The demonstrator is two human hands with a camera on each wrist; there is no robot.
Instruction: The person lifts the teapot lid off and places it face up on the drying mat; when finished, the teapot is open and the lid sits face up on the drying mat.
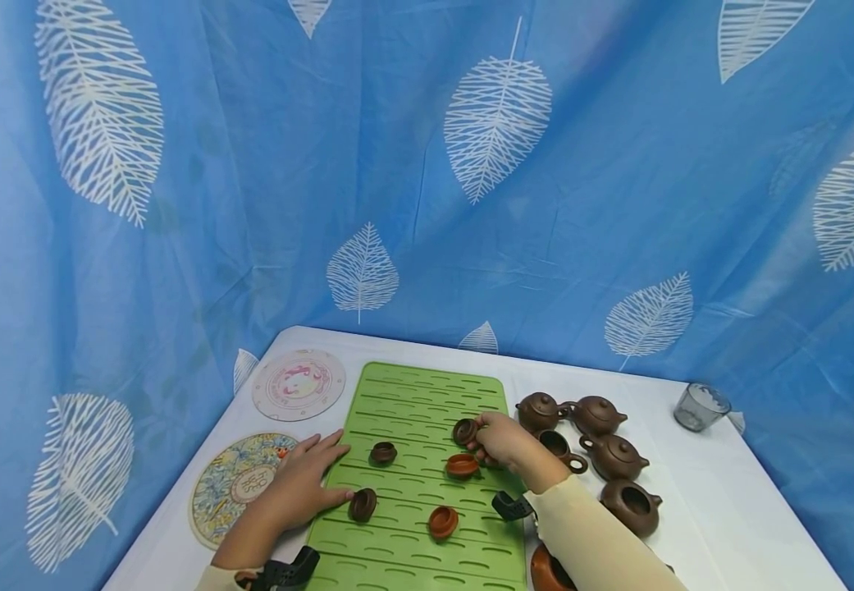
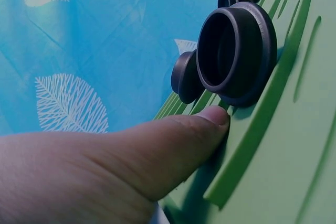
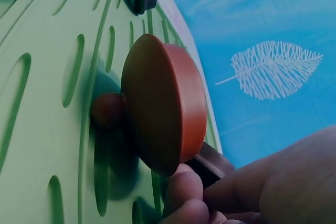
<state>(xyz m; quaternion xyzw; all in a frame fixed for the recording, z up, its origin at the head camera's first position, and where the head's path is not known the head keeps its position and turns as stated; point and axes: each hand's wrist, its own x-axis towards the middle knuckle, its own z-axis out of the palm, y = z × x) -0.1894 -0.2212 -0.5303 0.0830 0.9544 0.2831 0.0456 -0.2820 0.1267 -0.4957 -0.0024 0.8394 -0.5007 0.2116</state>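
Observation:
My right hand (image 1: pixel 502 439) pinches a dark brown teapot lid (image 1: pixel 464 432) over the right part of a green mat (image 1: pixel 415 382). In the right wrist view that lid is mostly hidden behind an orange-brown lid (image 3: pixel 163 103), which lies knob-down close to the fingers. My left hand (image 1: pixel 301 484) lies with spread, extended fingers along the mat's left edge. Its thumb reaches the mat close to an upturned dark lid (image 2: pixel 236 53); whether they touch I cannot tell. Another dark lid (image 1: pixel 383 453) is farther back, and a second orange lid (image 1: pixel 442 522) lies nearer me.
Several dark brown teapots (image 1: pixel 617 456) stand right of the mat, some without lids. An orange-brown teapot (image 1: pixel 545 570) is partly under my right sleeve. A glass cup (image 1: pixel 701 407) stands at the far right. Pink (image 1: pixel 299 385) and yellow-blue (image 1: pixel 212 484) round mats lie left.

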